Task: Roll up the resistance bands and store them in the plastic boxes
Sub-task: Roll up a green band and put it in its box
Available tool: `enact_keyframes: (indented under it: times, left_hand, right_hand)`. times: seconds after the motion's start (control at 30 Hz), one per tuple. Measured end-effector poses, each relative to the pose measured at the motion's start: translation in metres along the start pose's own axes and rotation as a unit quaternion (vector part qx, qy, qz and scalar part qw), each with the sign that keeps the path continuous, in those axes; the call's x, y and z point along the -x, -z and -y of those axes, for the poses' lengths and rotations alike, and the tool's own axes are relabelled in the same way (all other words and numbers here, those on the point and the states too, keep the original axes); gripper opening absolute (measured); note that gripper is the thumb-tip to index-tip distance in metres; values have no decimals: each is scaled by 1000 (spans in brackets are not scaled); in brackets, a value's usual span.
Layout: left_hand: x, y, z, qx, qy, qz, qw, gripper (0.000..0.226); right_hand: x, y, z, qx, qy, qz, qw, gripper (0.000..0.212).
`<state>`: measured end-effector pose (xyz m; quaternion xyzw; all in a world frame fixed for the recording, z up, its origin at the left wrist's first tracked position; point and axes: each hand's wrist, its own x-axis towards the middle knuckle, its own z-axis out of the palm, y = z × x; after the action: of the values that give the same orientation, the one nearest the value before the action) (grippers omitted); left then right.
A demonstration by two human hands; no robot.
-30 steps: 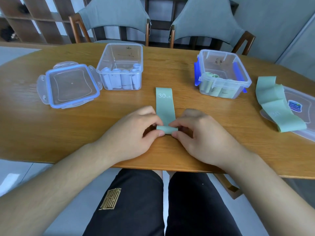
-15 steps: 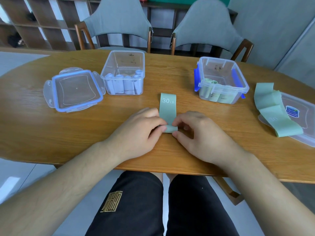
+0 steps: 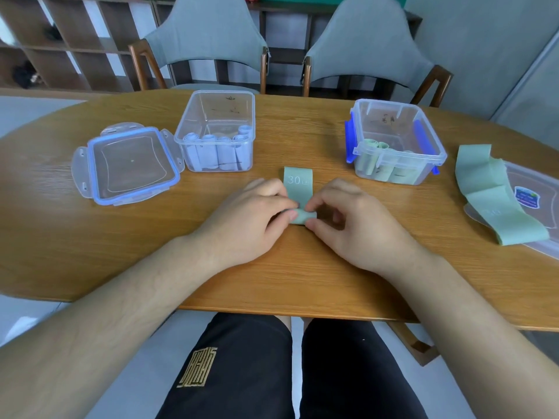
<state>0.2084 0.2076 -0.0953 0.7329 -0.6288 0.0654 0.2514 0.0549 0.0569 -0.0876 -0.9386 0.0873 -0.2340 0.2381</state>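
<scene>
The green band (image 3: 298, 184) lies flat on the table (image 3: 90, 237) straight ahead of me. Its long axis runs away from my body, and its near end is wound into a small roll lying crosswise. My left grip (image 3: 251, 216) and right grip (image 3: 351, 222) each pinch one end of that roll, thumb near me and fingertips on top, so both are clamped on the band. The unrolled tail, printed "30 LB", stretches away from both grips, so I judge the roll has to travel forward, away from me, over that short flat stretch.

The band is thin, matte and rubbery, soft enough to curl tightly. Both boxes are clear hard plastic with rounded corners. The right box (image 3: 387, 116) has blue clasps and holds green rolls standing on end; it sits beyond and to the right, nearer my right grip. The left box (image 3: 211, 116) holds pale bluish rolls, with its blue-rimmed lid (image 3: 130, 164) just beside it. At the far right a loose green band (image 3: 490, 195) is draped in folds over another clear lid (image 3: 538, 189).
</scene>
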Motion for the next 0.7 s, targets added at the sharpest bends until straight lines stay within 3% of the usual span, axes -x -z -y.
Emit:
enact_keyframes:
  times: [0.23, 0.5, 0.7]
  left_hand:
    - [-5, 3, 13, 39, 17, -1, 999, 19]
    - [-26, 6, 27, 19, 37, 9, 999, 33]
    - [-31, 2, 33, 28, 23, 12, 999, 26]
  right_hand:
    - [-9, -5, -14, -20, -33, -4, 999, 12]
    - [-25, -4, -22, -33, -25, -4, 999, 18]
    - [-39, -6, -32, -6, -43, 3, 999, 15]
